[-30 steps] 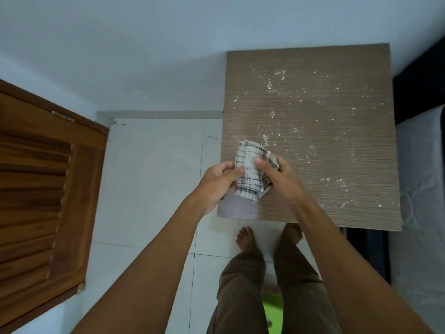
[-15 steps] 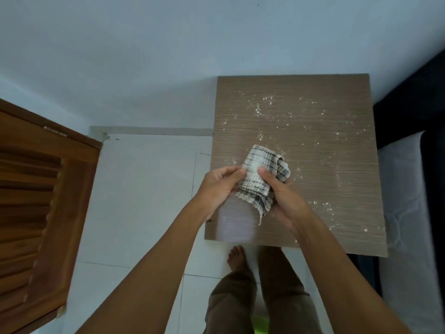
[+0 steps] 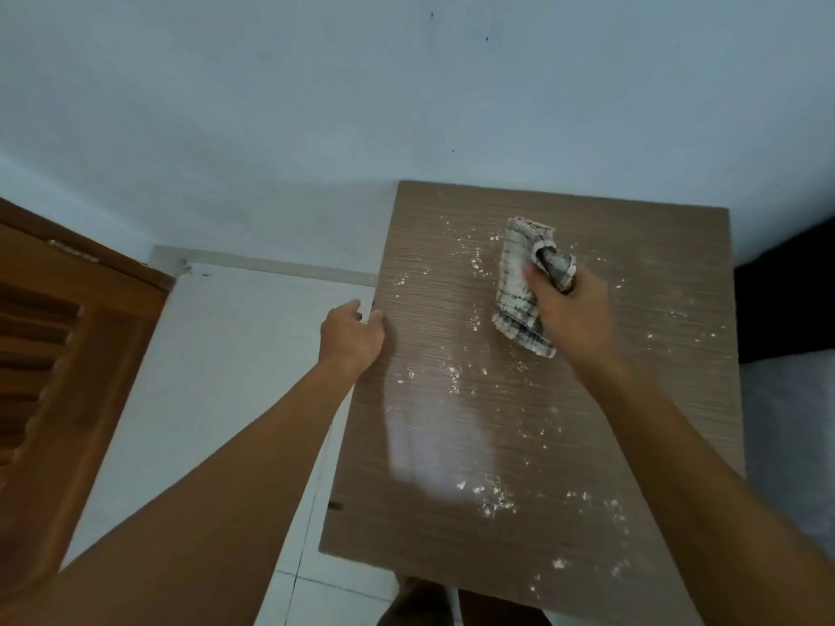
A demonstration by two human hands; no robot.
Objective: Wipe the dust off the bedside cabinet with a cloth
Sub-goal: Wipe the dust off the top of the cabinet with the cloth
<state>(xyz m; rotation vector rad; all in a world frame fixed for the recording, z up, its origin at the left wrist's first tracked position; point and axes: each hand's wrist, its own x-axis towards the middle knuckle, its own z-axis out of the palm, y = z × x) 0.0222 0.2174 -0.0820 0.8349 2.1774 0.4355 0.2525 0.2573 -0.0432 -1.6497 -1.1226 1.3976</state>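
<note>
The bedside cabinet has a brown wood-grain top strewn with white dust specks. A checked white-and-dark cloth lies bunched on the far part of the top. My right hand grips the cloth from its right side and holds it down on the surface. My left hand is at the cabinet's left edge, fingers loosely curled at the rim and holding nothing.
A pale wall rises behind the cabinet. A brown louvred wooden door stands at the left. White floor tiles lie between door and cabinet. A dark bed frame and white mattress border the cabinet's right side.
My left hand let go of the cloth and moved to the cabinet's left edge. My right hand carried the cloth away from me onto the far part of the top.
</note>
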